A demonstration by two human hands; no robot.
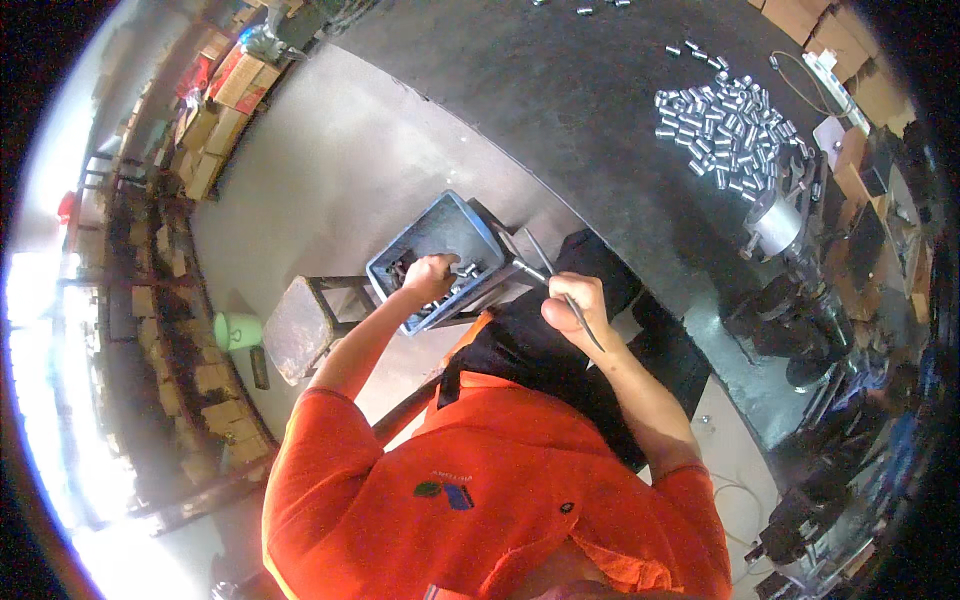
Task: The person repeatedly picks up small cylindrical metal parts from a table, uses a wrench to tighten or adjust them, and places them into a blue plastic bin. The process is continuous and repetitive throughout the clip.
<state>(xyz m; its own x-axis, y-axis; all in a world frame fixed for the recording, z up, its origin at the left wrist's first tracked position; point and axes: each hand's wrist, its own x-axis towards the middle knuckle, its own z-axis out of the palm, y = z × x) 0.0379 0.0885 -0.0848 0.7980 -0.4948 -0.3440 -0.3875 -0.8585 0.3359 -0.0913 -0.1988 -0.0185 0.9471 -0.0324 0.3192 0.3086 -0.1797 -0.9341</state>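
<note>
My left hand (432,277) reaches into a blue plastic bin (452,205), over small shiny metal parts (468,270) lying in its near end. Its fingers are curled together, and what they hold, if anything, is hidden. To the right of the bin, my right hand (578,305) grips a T-shaped metal hand tool (590,328) around its long crossbar. The tool's short shaft points toward the bin and ends in a shiny metal cylinder (522,266).
A dark workbench (560,110) spans the upper right, bearing a heap of short metal sleeves (725,130) and a metal clamping fixture (775,225). A worn stool (298,330) stands left of the bin. Shelves with cardboard boxes (215,140) line the left, near a pale green bucket (237,331).
</note>
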